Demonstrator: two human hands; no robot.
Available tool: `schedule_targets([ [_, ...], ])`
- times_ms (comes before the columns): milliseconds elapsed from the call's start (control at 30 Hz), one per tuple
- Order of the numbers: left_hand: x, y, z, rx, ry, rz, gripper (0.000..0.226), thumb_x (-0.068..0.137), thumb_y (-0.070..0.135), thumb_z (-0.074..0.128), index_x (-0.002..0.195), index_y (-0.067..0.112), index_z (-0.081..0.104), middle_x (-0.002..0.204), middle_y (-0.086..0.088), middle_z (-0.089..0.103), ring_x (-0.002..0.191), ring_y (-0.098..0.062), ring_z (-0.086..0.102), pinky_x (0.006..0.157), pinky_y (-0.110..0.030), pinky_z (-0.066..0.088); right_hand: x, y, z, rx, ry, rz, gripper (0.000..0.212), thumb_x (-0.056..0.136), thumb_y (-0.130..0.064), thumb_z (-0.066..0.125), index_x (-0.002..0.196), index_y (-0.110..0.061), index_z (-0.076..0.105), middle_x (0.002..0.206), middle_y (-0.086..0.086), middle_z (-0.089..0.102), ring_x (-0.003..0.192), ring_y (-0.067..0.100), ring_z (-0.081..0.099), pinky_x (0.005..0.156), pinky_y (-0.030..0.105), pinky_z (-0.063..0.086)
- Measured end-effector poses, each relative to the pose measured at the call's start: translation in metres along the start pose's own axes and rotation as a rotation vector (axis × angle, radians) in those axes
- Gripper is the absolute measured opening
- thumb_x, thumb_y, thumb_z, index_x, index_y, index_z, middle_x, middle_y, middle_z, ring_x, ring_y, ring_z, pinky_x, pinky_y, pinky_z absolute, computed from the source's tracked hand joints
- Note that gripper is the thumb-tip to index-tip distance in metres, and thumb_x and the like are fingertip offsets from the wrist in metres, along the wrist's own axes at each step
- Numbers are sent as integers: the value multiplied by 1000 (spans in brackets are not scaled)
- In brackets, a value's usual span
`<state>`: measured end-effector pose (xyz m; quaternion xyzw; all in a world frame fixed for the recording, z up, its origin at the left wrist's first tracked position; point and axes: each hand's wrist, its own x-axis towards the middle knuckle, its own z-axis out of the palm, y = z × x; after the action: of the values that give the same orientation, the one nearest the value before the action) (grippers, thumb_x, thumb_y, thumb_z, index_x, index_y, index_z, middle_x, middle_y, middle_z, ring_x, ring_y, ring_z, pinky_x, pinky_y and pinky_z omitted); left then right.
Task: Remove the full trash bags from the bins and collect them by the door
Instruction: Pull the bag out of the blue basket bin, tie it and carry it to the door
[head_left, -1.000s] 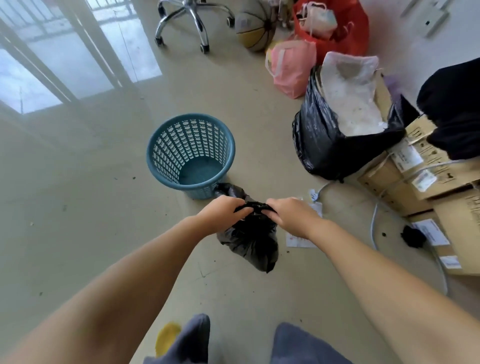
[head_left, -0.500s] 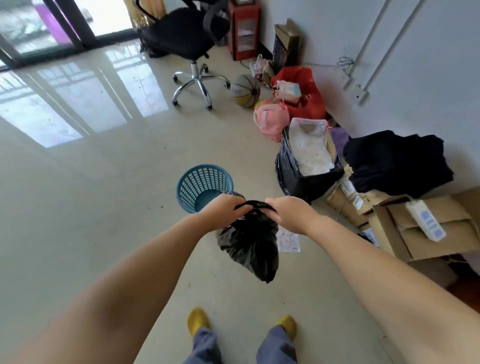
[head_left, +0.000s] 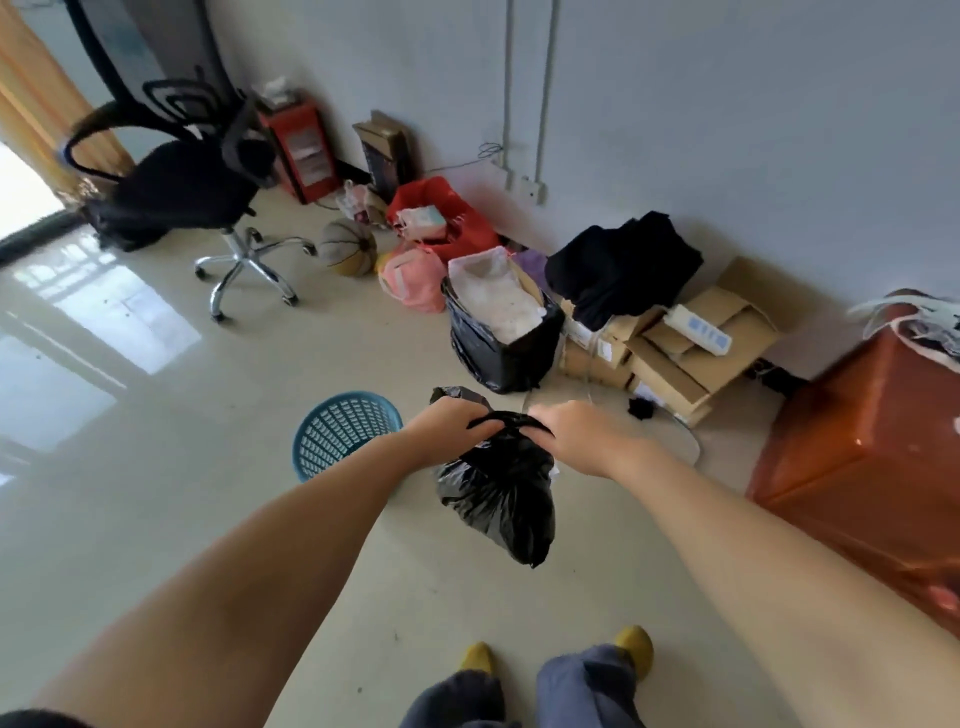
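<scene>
A small black trash bag (head_left: 501, 493) hangs in the air in front of me, gathered at its top. My left hand (head_left: 451, 428) and my right hand (head_left: 576, 434) both grip that gathered top, one on each side. The blue mesh bin (head_left: 340, 431) stands on the floor just left of my left hand, and it looks to hold nothing. A larger open black bag (head_left: 498, 348) stuffed with white material sits on the floor beyond, near the wall.
A black office chair (head_left: 182, 187) stands far left. Along the wall lie a red bag (head_left: 447, 218), a pink bag (head_left: 415, 280), a ball (head_left: 347, 247), cardboard boxes (head_left: 675, 353) and dark clothing (head_left: 623, 265). A brown cabinet (head_left: 872, 447) stands at right. My yellow slippers (head_left: 634, 644) are below.
The view has risen and tilted up as I stood; the bag has lifted off the floor and away from the bin, both hands still gripping its top.
</scene>
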<state>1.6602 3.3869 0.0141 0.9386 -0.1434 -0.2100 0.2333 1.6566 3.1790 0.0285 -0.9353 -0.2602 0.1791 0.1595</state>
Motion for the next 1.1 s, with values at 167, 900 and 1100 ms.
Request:
schedule_targets([
  [167, 20, 61, 32, 77, -144, 173, 38, 95, 43, 43, 62, 25, 45, 58, 5, 46, 54, -12, 45, 55, -31, 35, -83, 28, 10, 45, 83, 192, 31, 99, -42, 34, 104, -18, 53, 93, 8, 65, 84, 28, 60, 60, 34, 37],
  [900, -101, 569, 373, 401, -636, 1011, 29, 97, 41, 41, 75, 25, 50, 63, 11, 50, 58, -6, 47, 52, -25, 32, -690, 135, 125, 178, 366, 1035, 29, 98, -36, 37, 78, -16, 40, 58, -3, 41, 52, 20, 43, 45, 30, 25],
  [1100, -141, 700, 468, 513, -745, 1216, 43, 98, 43, 36, 92, 8, 61, 76, -5, 59, 68, -20, 52, 54, -25, 34, -829, 158, 158, 204, 465, 1255, 30, 97, -38, 38, 77, -15, 41, 58, -2, 43, 54, 23, 46, 45, 31, 25],
])
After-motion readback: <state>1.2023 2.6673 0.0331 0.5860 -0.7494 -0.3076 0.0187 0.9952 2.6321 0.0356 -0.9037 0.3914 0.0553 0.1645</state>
